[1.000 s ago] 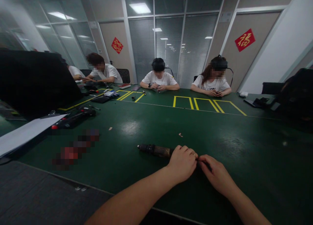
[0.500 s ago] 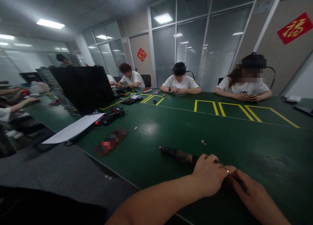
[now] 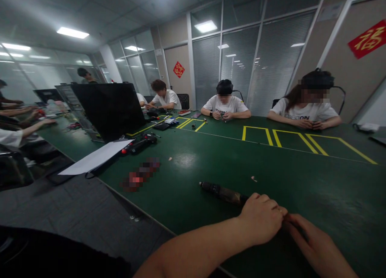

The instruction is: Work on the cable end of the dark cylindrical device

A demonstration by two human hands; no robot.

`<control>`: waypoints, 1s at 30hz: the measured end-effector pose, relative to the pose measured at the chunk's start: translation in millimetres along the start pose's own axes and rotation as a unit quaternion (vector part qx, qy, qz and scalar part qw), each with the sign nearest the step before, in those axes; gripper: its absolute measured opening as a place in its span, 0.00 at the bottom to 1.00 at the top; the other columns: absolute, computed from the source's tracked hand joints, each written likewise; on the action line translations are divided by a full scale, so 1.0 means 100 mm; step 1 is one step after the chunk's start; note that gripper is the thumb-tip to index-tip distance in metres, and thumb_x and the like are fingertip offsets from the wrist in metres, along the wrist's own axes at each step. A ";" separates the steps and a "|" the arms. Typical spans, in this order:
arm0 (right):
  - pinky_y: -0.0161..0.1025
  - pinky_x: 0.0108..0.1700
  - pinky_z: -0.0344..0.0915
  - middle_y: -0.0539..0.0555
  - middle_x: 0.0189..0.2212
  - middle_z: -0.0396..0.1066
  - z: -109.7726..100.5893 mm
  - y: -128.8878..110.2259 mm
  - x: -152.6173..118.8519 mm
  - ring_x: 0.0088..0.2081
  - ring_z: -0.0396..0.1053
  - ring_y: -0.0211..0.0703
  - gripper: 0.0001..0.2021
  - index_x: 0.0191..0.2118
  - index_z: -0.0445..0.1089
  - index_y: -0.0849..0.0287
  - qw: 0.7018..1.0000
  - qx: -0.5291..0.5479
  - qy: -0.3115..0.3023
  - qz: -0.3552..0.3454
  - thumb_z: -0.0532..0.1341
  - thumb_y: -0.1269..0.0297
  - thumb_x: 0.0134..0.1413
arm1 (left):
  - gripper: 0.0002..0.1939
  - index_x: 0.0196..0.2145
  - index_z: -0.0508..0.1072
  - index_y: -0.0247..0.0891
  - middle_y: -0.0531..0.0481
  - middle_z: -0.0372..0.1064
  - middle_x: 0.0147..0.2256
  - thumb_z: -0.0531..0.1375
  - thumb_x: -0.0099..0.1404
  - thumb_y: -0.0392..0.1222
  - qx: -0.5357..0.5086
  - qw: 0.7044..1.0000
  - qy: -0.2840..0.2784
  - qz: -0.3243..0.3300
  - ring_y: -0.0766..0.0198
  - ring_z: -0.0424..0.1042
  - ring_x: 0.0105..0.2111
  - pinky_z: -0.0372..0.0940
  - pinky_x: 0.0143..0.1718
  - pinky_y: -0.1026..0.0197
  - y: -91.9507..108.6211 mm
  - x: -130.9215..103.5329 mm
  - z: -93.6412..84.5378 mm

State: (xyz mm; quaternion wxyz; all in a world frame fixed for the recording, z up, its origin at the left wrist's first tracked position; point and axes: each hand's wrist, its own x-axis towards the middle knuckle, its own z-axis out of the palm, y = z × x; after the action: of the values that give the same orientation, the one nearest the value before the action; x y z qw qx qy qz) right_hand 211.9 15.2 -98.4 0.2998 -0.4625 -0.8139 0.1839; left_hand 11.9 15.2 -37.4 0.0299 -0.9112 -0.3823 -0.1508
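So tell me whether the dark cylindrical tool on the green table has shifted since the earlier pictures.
No. The dark cylindrical tool keeps its spot on the green table relative to the small pale scrap; only the camera turned.

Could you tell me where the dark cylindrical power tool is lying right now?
In the head view, the dark cylindrical power tool lies on the green table, low and centre. Its near end goes under the left hand, and the small pale scrap is just beyond it.
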 end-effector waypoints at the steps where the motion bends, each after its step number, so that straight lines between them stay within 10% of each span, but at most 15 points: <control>1: 0.40 0.39 0.70 0.54 0.38 0.71 -0.01 -0.02 0.00 0.38 0.71 0.49 0.11 0.39 0.66 0.53 1.000 0.000 0.001 -0.001 0.52 0.54 0.60 | 0.09 0.40 0.69 0.37 0.49 0.69 0.38 0.51 0.69 0.40 0.005 1.000 -0.004 0.004 0.57 0.64 0.40 0.56 0.37 0.55 -0.01 0.00 -0.01; 30: 0.40 0.38 0.66 0.54 0.36 0.63 -0.12 -0.32 0.08 0.37 0.67 0.46 0.11 0.38 0.69 0.55 0.999 0.010 0.022 -0.032 0.50 0.62 0.64 | 0.08 0.44 0.68 0.36 0.51 0.69 0.40 0.54 0.68 0.39 0.001 0.999 0.039 -0.018 0.60 0.63 0.41 0.56 0.41 0.58 -0.01 -0.04 -0.02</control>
State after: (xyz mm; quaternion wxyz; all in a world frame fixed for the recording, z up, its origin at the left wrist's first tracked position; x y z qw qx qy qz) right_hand 196.1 5.9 -68.6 0.3277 -0.4369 -0.8199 0.1718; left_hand 8.3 12.7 -37.2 0.0425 -0.8976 -0.3972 -0.1863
